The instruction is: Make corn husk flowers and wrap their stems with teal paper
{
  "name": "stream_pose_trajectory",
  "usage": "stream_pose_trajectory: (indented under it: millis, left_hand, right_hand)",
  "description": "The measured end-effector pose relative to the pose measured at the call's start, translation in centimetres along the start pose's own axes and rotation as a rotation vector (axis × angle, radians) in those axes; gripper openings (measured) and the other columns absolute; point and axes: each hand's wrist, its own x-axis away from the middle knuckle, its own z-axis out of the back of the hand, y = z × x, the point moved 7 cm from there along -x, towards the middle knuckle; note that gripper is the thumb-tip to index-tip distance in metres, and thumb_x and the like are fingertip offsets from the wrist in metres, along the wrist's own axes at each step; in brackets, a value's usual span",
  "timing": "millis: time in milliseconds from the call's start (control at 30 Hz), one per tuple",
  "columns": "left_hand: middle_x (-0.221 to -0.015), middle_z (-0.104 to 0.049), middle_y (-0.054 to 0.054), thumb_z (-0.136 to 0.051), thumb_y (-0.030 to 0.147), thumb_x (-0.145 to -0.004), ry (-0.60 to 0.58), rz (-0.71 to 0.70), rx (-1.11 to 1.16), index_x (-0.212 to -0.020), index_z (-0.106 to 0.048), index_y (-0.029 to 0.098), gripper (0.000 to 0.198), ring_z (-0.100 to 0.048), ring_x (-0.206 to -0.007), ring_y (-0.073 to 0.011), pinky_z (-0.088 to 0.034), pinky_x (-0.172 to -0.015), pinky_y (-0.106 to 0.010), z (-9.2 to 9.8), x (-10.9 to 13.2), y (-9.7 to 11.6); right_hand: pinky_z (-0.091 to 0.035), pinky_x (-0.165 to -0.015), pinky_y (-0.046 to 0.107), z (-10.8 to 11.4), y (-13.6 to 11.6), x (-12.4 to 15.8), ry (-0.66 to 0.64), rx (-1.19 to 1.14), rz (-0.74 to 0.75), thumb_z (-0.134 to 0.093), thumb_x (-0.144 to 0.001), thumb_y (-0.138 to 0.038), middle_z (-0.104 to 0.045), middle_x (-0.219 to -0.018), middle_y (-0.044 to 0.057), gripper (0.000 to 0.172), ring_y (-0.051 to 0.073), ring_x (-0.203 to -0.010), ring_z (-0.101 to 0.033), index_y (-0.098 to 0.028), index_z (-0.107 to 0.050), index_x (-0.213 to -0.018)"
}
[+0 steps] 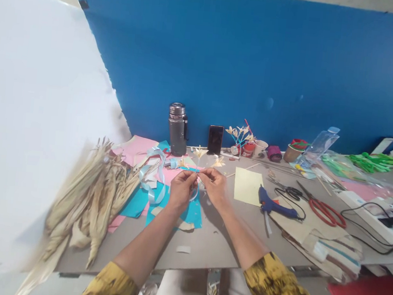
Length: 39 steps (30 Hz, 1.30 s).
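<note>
A small cream husk flower (199,153) on a thin blue stem rises from between my pinched fingertips. My left hand (181,190) is closed on its stem from the left. Fingertips of my right hand (214,186) meet the left ones at the same stem. More pale petals (218,160) stick out just beyond the right hand; whether they belong to the same piece I cannot tell. Light blue ribbon (161,174) curls beside my left hand. Blue paper (193,214) lies under my hands, with a strip of husk (186,226) on it.
Dried corn husks (99,198) heap at left. A thermos (178,129), phone (215,139) and finished flowers (240,135) stand along the blue wall. To the right lie yellow paper (247,185), a glue gun (276,206), red-handled scissors (325,211), a glove (328,253) and a corded power strip (367,215).
</note>
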Motion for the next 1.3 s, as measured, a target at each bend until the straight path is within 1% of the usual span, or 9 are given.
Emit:
stream_pose_trajectory:
  millis: [200, 333, 533, 733, 900, 1000, 1100, 1200, 1300]
  left_hand:
    - [-0.052, -0.055, 0.005, -0.083, 0.041, -0.064, 0.018, 0.0, 0.025, -0.075, -0.057, 0.018, 0.037, -0.047, -0.04, -0.0076, -0.032, -0.039, -0.02, 0.3, -0.2, -0.1]
    - [-0.054, -0.056, 0.005, -0.084, 0.041, -0.064, 0.026, 0.005, 0.039, -0.076, -0.056, 0.018, 0.038, -0.05, -0.041, -0.0087, -0.035, -0.039, -0.02, 0.5, -0.2, 0.2]
    - [-0.051, -0.055, 0.006, -0.083, 0.041, -0.065, -0.005, -0.016, 0.033, -0.074, -0.056, 0.018, 0.037, -0.047, -0.038, -0.008, -0.033, -0.038, -0.02, 0.4, -0.2, 0.4]
    - [-0.05, -0.054, 0.006, -0.083, 0.041, -0.065, -0.015, -0.035, 0.018, -0.074, -0.057, 0.017, 0.036, -0.046, -0.037, -0.0078, -0.031, -0.039, -0.02, 0.3, -0.2, 0.5]
    - [-0.05, -0.055, 0.005, -0.083, 0.044, -0.065, -0.012, -0.016, -0.048, -0.075, -0.06, 0.016, 0.037, -0.045, -0.038, -0.0069, -0.031, -0.04, -0.02, 0.3, -0.1, 0.3]
    - [-0.055, -0.06, 0.003, -0.084, 0.043, -0.062, -0.005, 0.006, -0.073, -0.074, -0.061, 0.015, 0.038, -0.051, -0.045, -0.0078, -0.035, -0.043, -0.019, 0.4, -0.1, 0.1]
    - [-0.066, -0.065, 0.0, -0.085, 0.042, -0.06, 0.038, 0.014, -0.078, -0.075, -0.062, 0.015, 0.039, -0.055, -0.05, -0.0088, -0.038, -0.045, -0.02, 0.9, -0.3, 0.0]
    - [-0.06, -0.06, 0.003, -0.086, 0.043, -0.057, 0.068, 0.031, -0.076, -0.075, -0.061, 0.016, 0.041, -0.054, -0.047, -0.0097, -0.037, -0.042, -0.02, 1.2, -0.7, 0.0]
    - [-0.056, -0.058, 0.004, -0.088, 0.041, -0.052, 0.043, 0.078, -0.079, -0.073, -0.061, 0.016, 0.042, -0.054, -0.046, -0.0102, -0.039, -0.043, -0.022, 0.9, -1.0, 0.3]
  right_hand:
    - [-0.05, -0.069, 0.027, -0.1, 0.7, -0.2, 0.03, -0.003, 0.0, -0.068, -0.079, -0.034, -0.073, -0.079, 0.003, 0.019, 0.016, -0.07, -0.063, -0.017, -0.071, -0.085]
    - [-0.051, -0.073, 0.028, -0.1, 0.9, -0.3, 0.041, 0.001, 0.013, -0.066, -0.079, -0.033, -0.074, -0.079, 0.004, 0.018, 0.017, -0.072, -0.065, -0.016, -0.072, -0.083]
    - [-0.051, -0.07, 0.028, -0.4, 0.1, -0.1, 0.034, 0.008, 0.03, -0.066, -0.078, -0.032, -0.072, -0.072, 0.002, 0.016, 0.017, -0.067, -0.063, -0.017, -0.071, -0.076]
    - [-0.051, -0.069, 0.027, -0.5, -0.6, 0.0, 0.016, 0.014, 0.025, -0.066, -0.077, -0.032, -0.07, -0.07, 0.001, 0.015, 0.016, -0.066, -0.061, -0.018, -0.072, -0.075]
    - [-0.051, -0.069, 0.026, -0.5, -0.8, 0.0, 0.013, 0.009, 0.035, -0.066, -0.077, -0.032, -0.07, -0.071, 0.001, 0.016, 0.015, -0.067, -0.061, -0.018, -0.071, -0.073]
    - [-0.05, -0.065, 0.025, -0.4, -0.6, 0.0, 0.025, 0.011, 0.025, -0.065, -0.078, -0.032, -0.07, -0.069, 0.001, 0.016, 0.015, -0.065, -0.062, -0.018, -0.071, -0.071]
    - [-0.048, -0.055, 0.023, 0.2, -0.2, -0.3, 0.087, 0.025, -0.02, -0.061, -0.08, -0.033, -0.07, -0.068, 0.001, 0.019, 0.014, -0.058, -0.059, -0.018, -0.07, -0.074]
    - [-0.041, -0.044, 0.021, 1.3, 0.4, -0.8, 0.158, 0.071, -0.107, -0.055, -0.083, -0.033, -0.068, -0.061, 0.001, 0.024, 0.012, -0.047, -0.053, -0.017, -0.071, -0.076]
    - [-0.035, -0.042, 0.021, 2.9, 0.9, -1.1, 0.174, 0.17, -0.198, -0.055, -0.079, -0.028, -0.063, -0.052, -0.001, 0.021, 0.011, -0.043, -0.049, -0.017, -0.071, -0.068]
